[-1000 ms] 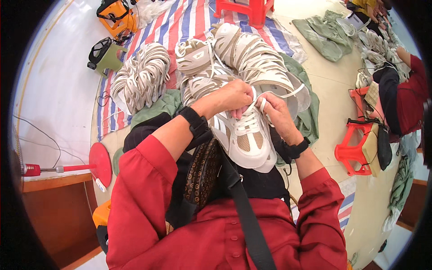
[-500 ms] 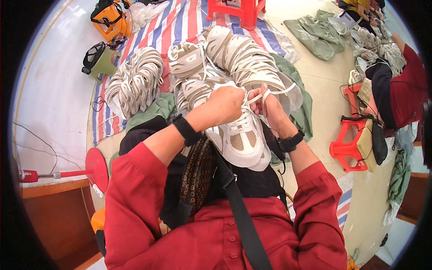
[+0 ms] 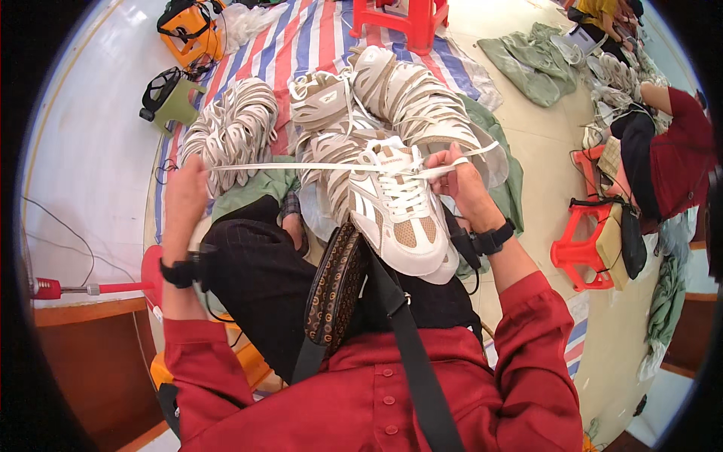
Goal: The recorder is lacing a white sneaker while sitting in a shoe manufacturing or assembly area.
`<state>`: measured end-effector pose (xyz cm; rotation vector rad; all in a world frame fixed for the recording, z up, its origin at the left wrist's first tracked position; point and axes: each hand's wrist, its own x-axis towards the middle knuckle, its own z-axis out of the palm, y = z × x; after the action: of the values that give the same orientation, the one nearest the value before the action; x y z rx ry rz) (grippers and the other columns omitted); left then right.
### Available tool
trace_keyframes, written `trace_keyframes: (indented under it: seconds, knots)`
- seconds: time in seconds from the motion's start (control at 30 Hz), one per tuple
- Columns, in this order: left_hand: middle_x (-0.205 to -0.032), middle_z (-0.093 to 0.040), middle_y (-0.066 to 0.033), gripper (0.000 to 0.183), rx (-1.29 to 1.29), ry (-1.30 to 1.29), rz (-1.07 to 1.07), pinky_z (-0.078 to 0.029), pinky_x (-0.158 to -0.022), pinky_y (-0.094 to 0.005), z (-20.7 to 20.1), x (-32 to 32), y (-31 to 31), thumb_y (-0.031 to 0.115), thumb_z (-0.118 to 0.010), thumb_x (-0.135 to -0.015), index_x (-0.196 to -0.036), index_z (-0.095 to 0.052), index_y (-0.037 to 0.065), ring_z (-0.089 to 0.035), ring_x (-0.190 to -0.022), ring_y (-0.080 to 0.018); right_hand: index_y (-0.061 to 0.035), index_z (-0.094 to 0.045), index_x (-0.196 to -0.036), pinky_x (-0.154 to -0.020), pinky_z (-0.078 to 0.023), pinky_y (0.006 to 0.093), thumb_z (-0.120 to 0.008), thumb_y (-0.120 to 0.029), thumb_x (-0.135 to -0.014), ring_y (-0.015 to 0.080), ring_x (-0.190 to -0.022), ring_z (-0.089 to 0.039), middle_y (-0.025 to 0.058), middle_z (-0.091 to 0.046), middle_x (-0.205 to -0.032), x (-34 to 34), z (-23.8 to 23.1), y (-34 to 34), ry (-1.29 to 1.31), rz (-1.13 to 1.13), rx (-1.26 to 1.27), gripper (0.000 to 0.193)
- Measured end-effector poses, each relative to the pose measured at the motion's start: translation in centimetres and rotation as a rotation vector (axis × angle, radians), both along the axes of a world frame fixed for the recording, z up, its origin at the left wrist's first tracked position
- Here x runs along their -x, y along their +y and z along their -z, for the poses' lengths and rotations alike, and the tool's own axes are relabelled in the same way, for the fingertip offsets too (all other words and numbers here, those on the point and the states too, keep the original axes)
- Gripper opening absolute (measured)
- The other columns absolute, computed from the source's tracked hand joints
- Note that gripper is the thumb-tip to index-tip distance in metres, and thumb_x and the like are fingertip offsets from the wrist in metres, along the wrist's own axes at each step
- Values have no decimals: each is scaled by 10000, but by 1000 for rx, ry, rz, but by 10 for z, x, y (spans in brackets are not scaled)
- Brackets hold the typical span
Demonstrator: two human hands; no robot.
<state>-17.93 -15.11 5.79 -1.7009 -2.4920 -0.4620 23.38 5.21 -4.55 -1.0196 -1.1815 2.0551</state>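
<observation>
A white and beige sneaker (image 3: 403, 215) rests toe toward me on my lap, with another shoe beneath it. A white shoelace (image 3: 282, 166) stretches taut from its eyelets out to the left. My left hand (image 3: 186, 192) is closed on the far end of that lace, well away from the sneaker. At the sneaker's right side, my right hand (image 3: 459, 181) pinches the lace near the upper eyelets. The fingertips of the left hand are partly blurred.
Rows of similar shoes (image 3: 233, 128) lie beyond my knees on a striped sheet (image 3: 301, 38). A red stool (image 3: 407, 22) stands at the far side. On the right, another person (image 3: 674, 143) sits near more shoes and a red stool (image 3: 587, 245). A brown patterned bag (image 3: 335, 294) hangs at my waist.
My left hand has swung from the top of the sneaker far out to the left, drawing the lace straight. My right hand stays beside the sneaker.
</observation>
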Motion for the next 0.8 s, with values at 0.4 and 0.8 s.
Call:
trace_keyframes:
  seconds: [0.4,0.8]
  knots:
    - [-790,-618,-249,120,269,259,-430,-449,-695,-507,22,126,-154,123,-511,-879,-900,-541,8,-592,-802,-444,-22,-585,-892,-587,-396,215,-658,-99,-863,41,-667,-469,-35,-545,-738,5,1,-7,-160,-114,-508,109]
    - [-802,-624,-188,179,72,-69,-96,-474,-662,-426,-3,32,-67,64,-543,-862,-1034,-581,33,-623,-749,-356,-11,-576,-975,-613,-435,282,-639,-54,-850,143,-657,-518,56,-553,-741,16,-12,-29,-323,16,-803,146]
